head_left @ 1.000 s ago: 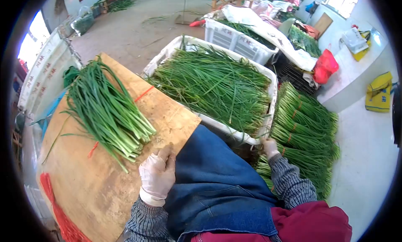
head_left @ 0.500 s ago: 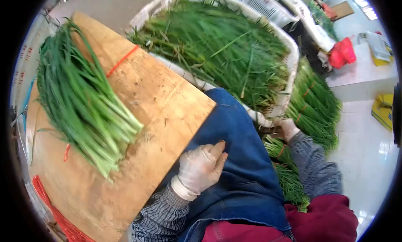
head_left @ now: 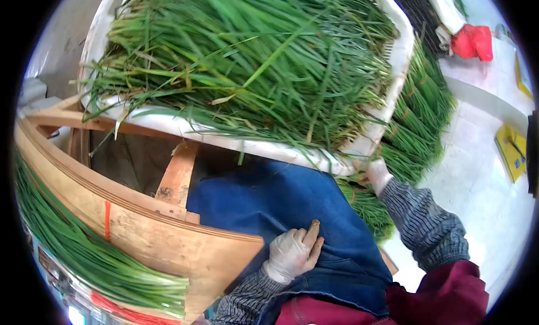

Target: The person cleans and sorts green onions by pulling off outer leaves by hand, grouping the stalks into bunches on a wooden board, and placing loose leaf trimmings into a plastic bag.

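My left hand (head_left: 293, 253), in a thin white glove with bare fingertips showing, rests over the blue denim cloth (head_left: 247, 196) on my lap. Its index finger and thumb stretch out apart, holding nothing. My right hand (head_left: 376, 174) grips the near right corner of a white plastic basket (head_left: 224, 139); some of its fingers are hidden. Loose green garlic chives (head_left: 252, 61) fill this basket, mixed with some dry bits. Below the right hand lie tied chive bunches (head_left: 370, 210).
At left is a wooden board (head_left: 168, 229) with a loose pile of chives (head_left: 95, 241) and red ties (head_left: 129, 312). More tied bunches (head_left: 418, 123) lie right of the basket. A red bag (head_left: 473, 42) and yellow object (head_left: 512, 151) are further right.
The view has swung, so the basket shows larger and the board slides to the lower left. My right hand stays at the basket corner; my left hand keeps nearly the same pose over my lap.
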`<state>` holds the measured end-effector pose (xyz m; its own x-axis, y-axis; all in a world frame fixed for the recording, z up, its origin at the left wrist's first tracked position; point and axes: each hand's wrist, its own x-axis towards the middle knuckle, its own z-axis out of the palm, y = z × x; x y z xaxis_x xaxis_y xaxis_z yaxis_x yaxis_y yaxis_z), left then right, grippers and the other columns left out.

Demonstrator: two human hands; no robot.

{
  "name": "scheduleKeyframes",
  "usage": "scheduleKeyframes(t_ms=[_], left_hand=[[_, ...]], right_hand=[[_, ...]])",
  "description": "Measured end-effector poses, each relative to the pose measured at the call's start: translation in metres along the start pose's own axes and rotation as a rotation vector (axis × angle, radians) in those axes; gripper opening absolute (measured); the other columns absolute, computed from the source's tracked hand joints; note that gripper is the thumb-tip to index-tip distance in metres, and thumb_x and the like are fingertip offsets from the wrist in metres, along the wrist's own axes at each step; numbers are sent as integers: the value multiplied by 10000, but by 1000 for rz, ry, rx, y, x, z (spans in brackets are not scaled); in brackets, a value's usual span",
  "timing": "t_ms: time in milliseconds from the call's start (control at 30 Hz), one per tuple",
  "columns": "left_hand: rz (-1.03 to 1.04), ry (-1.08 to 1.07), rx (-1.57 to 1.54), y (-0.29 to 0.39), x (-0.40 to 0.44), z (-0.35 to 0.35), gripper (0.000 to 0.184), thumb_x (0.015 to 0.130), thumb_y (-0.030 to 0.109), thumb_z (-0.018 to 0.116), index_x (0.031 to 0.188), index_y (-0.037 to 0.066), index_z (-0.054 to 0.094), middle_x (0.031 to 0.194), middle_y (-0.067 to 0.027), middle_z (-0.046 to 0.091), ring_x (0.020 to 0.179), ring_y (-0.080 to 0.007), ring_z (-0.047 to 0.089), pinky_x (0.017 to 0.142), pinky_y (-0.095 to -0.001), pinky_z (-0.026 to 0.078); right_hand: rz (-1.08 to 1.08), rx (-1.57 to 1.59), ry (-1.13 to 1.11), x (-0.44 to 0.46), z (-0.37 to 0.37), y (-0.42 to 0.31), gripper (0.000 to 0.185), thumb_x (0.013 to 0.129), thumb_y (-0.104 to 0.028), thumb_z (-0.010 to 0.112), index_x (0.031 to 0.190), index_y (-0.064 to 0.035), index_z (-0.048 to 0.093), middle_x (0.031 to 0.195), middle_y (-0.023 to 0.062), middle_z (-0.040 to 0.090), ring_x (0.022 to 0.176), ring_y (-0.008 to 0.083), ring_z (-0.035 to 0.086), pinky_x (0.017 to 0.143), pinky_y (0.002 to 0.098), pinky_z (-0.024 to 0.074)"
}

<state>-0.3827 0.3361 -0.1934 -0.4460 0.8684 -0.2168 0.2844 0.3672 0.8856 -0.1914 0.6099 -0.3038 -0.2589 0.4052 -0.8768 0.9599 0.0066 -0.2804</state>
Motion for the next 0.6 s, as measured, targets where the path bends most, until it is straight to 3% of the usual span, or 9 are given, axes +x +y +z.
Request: scheduleKeyframes(t_ms=[100,133,200,267,333,467,533,567,600], left_hand=[[-21,-31,-30,26,-2,11,372,697,145,675,1046,53,584,617,-52,510,514,-215,530,461,-327,434],[-14,-47,-38,34,-1,15,369,700,144,672,1048,56,584,621,-55,518,520,-216,537,467,-329,438],[-71,-187,5,53,-2,16,334,714,135,654,1036,66,600,694,-82,589,585,-235,585,522,-339,473],[-61,-224,38,63,5,20,312,720,132,644,1023,64,609,732,-95,613,620,-245,604,554,-342,488],[-74,-239,110,67,20,21,269,724,99,641,988,58,625,777,-117,625,679,-270,613,607,-359,497],[7,-119,329,98,51,9,237,725,50,614,961,73,619,762,-106,593,724,-292,584,642,-383,481],[-12,-116,434,116,54,-15,209,722,40,615,930,67,628,807,-117,612,760,-289,596,672,-379,485],[-108,-116,378,120,52,-29,196,733,43,614,926,67,632,824,-116,622,776,-278,605,693,-381,489],[-214,-116,330,121,45,-44,182,743,45,613,922,66,635,841,-115,632,792,-266,613,714,-383,492]], right_hand=[[10,-39,76,-6,7,-21,247,806,-167,630,1007,-26,614,802,89,642,691,186,604,502,315,475],[118,14,117,-14,9,-48,228,803,-118,623,1020,-47,613,810,85,649,713,181,613,523,308,480],[-290,-1015,-71,-10,3,-47,249,860,-177,516,1087,-179,620,875,112,654,761,220,633,765,363,478],[-205,-1104,-210,-14,-3,-75,267,866,-170,504,1116,-189,595,836,129,636,805,243,626,769,386,481],[-272,-518,54,50,54,25,246,862,-216,513,1089,-159,588,859,160,628,841,281,617,776,418,480],[246,265,183,-31,32,-52,454,785,-380,600,1062,-27,529,1002,238,593,965,380,563,818,430,454],[258,288,173,-87,-4,-87,537,810,-376,595,1110,57,487,1034,229,587,945,335,580,837,388,447],[237,319,110,-101,-7,-83,542,807,-360,601,1157,34,476,1040,228,588,964,316,582,833,389,447],[130,336,209,-112,7,-68,557,797,-354,613,1199,3,465,1036,216,596,964,292,590,848,382,442]])
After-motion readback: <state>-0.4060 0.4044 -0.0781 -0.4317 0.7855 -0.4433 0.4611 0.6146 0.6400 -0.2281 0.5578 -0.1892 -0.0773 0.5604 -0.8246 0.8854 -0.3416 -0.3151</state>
